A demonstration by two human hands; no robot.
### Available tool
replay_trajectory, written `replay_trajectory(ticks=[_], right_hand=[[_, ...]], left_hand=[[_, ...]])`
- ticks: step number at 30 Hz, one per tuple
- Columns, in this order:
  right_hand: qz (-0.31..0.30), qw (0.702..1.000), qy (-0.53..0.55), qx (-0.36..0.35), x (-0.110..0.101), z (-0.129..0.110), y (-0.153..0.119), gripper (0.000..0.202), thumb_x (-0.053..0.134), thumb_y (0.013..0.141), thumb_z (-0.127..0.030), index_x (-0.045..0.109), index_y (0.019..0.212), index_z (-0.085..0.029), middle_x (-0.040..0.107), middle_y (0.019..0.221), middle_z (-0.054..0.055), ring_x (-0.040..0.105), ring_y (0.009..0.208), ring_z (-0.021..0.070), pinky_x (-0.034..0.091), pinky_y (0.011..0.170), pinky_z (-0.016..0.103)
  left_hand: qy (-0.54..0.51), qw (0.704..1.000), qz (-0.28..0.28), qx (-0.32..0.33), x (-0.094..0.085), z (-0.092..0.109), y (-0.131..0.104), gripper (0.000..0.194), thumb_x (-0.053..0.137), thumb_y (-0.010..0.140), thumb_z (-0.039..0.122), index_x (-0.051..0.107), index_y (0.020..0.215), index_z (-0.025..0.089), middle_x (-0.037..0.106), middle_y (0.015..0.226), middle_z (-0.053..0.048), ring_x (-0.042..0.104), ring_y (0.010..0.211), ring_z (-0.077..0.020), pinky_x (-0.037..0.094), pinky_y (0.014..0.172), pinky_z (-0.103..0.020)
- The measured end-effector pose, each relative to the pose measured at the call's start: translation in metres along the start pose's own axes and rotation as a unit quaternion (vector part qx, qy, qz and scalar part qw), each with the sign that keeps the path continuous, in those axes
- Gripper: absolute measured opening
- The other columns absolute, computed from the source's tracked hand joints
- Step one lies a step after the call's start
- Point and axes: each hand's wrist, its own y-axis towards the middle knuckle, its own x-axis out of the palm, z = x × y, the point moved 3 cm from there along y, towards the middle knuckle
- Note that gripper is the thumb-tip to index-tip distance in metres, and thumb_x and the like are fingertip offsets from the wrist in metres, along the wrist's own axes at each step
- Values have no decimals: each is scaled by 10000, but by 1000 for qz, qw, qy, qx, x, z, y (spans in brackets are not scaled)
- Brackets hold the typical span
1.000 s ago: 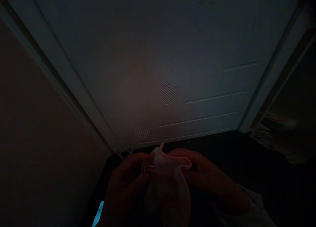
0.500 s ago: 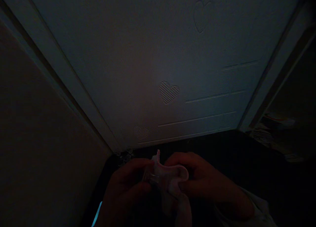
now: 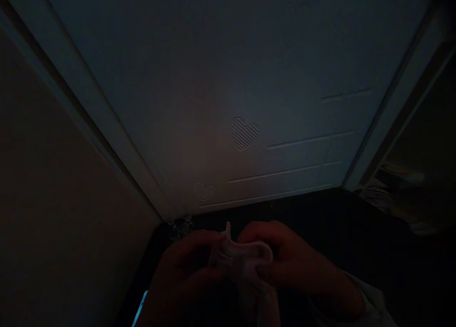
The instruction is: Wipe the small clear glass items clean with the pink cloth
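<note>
A pale pink strip of soft cloth (image 3: 249, 253) is bunched between my two hands at the bottom middle, with a loose end hanging down. My left hand (image 3: 188, 265) pinches its left side, where a small clear piece (image 3: 213, 256) shows faintly at the fingertips; what that piece is I cannot make out. On the right, my right hand (image 3: 285, 253) grips the curled edge between thumb and fingers. A pale sleeve (image 3: 366, 294) covers that wrist. Deep shadow hides most details.
A pale door (image 3: 199, 89) with grooved hearts and lines stands in front. A brown surface (image 3: 53, 184) rises at left. Small clear objects (image 3: 181, 226) lie on the dark floor (image 3: 306, 208) by the door. A glowing blue edge (image 3: 140, 308) shows at lower left.
The cloth has shifted slightly down, and its upright tip sits a little lower. Both hands keep their hold almost in place. The clear piece shows less distinctly.
</note>
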Motion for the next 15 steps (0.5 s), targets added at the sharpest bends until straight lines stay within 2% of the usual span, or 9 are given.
replay_trajectory(ticks=[4, 9, 15], right_hand=[[-2, 999, 31, -8, 2, 2, -1, 134, 684, 726, -229, 692, 854, -191, 646, 816, -16, 543, 685, 134, 429, 646, 231], [6, 999, 37, -3, 2, 7, 1, 121, 703, 731, -241, 638, 820, -192, 572, 730, -43, 470, 605, 109, 375, 557, 200], [38, 996, -44, -64, 2, 6, 2, 56, 627, 764, -184, 578, 742, -200, 589, 725, -34, 521, 621, 114, 410, 592, 209]], left_hand=[[-1, 1000, -9, -11, 0, 0, 1, 306, 822, 618, 142, 841, 808, 382, 833, 805, 65, 748, 780, -171, 542, 694, -183], [15, 1000, 6, -8, 1, -2, 1, 284, 803, 647, 153, 841, 831, 366, 834, 843, 56, 750, 811, -185, 551, 734, -210], [38, 999, 34, -3, -4, -10, 1, 222, 801, 670, 197, 834, 841, 336, 815, 841, 40, 721, 809, -185, 533, 728, -227]])
